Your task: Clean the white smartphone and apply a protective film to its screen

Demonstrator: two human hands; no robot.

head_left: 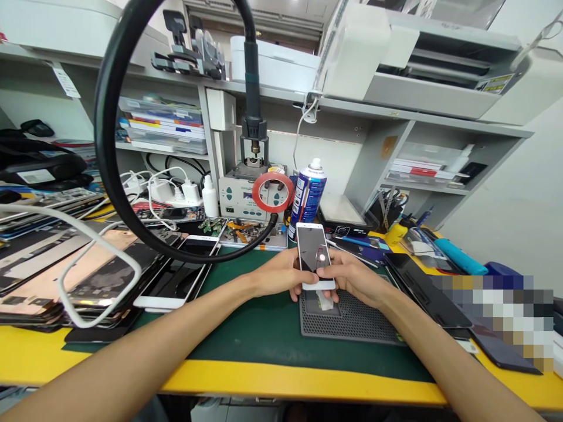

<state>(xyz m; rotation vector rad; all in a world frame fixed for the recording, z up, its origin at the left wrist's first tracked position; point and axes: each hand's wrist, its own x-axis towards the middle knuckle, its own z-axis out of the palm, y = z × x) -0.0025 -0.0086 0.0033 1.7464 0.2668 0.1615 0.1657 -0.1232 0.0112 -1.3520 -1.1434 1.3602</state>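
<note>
A white-framed smartphone point(311, 249) with a dark screen is held up between both hands, tilted toward me. My left hand point(281, 274) is closed round its left edge, the thumb lying over the lower front. On the other side my right hand point(354, 276) grips the right edge, its thumb also on the lower screen. A light reflects off the glass. Below the phone lies a grey perforated mat point(352, 319), with a small pale piece point(325, 300) near my right fingertips. The phone's back and most of my fingers are hidden.
A black flexible hose point(108, 146) loops over the left side. Stacked phone parts point(101, 281) and a white cable point(65, 281) lie at left. A spray can point(308, 196), red tape roll point(272, 192) and grey control box point(240, 196) stand behind. Dark phones point(426, 290) lie right.
</note>
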